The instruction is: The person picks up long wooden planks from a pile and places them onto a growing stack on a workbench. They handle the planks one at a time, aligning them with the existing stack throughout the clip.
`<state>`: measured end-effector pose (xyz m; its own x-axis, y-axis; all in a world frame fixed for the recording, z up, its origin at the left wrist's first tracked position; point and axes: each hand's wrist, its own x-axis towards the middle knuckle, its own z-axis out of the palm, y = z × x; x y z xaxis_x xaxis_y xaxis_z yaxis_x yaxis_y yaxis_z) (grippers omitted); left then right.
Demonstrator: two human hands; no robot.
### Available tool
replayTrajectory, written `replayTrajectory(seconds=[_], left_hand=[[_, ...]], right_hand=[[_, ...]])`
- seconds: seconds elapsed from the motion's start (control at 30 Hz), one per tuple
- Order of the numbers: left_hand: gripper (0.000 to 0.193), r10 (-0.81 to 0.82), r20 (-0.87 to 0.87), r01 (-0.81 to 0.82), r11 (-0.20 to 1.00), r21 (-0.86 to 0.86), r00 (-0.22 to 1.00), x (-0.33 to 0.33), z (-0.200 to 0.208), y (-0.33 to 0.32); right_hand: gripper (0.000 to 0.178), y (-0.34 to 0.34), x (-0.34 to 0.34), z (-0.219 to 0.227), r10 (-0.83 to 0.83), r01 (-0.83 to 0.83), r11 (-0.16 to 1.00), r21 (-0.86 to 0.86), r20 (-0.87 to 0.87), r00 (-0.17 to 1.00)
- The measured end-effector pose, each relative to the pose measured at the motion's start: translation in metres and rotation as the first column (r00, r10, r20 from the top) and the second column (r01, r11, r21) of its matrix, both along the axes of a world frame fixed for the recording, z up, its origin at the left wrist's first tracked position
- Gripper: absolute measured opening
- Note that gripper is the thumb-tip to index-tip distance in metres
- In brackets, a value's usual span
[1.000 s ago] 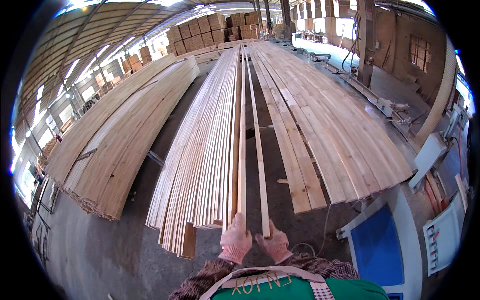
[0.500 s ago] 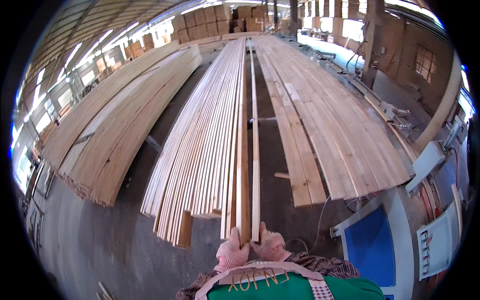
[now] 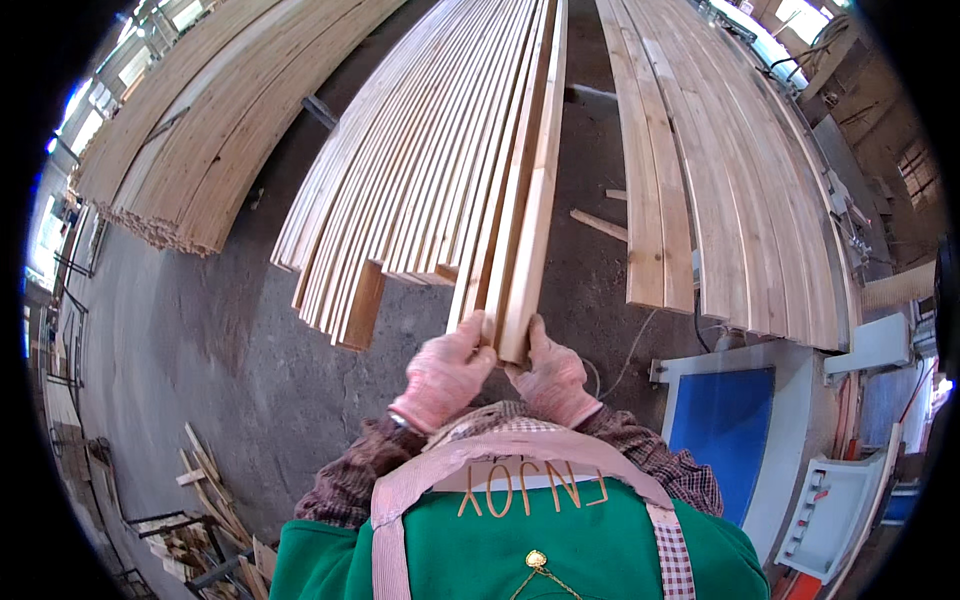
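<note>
A long row of pale wooden boards stands on edge in front of me, running away into the distance. At its right side one board lies slightly turned, its near end between my hands. My left hand, in a pinkish knit glove, is closed at the near ends, thumb and fingers gripping the boards from the left. My right hand, gloved the same way, closes on the right side of the rightmost board's end. Some fingers of both hands are hidden beneath the wood.
A thick stack of boards lies to the left. Flat boards lie side by side on the right, above a machine with a blue panel. Scrap sticks sit on the floor at lower left. A loose strip lies between the stacks.
The view has tilted down. The narrow gap between the rightmost board and the row has closed up, and that board now shows a wider face. Both hands still hold the near ends.
</note>
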<state>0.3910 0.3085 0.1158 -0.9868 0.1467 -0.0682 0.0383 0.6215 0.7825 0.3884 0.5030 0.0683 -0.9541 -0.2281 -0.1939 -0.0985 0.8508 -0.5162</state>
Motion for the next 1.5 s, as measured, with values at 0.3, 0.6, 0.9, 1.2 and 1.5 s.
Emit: replayTrajectory(seconds=[0.3, 0.6, 0.9, 1.2, 1.5], left_hand=[[0.037, 0.497, -0.067, -0.426, 0.798, 0.426, 0.865, 0.012, 0.003, -0.043], [0.105, -0.351, -0.438, 0.092, 0.854, -0.512, 0.828, -0.029, -0.014, -0.001], [0.097, -0.507, -0.486, 0.243, 0.827, -0.508, 0.712, -0.046, -0.023, -0.009], [0.083, -0.504, -0.529, 0.210, 0.828, -0.520, 0.683, -0.042, -0.026, -0.009], [0.085, -0.393, -0.627, 0.157, 0.904, -0.398, 0.673, -0.036, -0.045, -0.012]], right_hand=[[0.119, -0.001, -0.024, 0.054, 0.062, 0.039, 0.972, -0.233, 0.412, 0.909], [0.086, 0.016, -0.001, -0.011, -0.001, 0.273, 0.584, -0.764, 0.336, 0.942], [0.041, 0.100, -0.005, -0.046, -0.073, 0.624, -0.349, -0.699, 0.684, 0.726], [0.033, 0.123, -0.071, -0.041, -0.208, 0.440, -0.535, -0.721, 0.617, 0.759], [0.042, 0.057, -0.046, -0.064, -0.695, 0.561, 0.587, -0.584, -0.008, 0.719]])
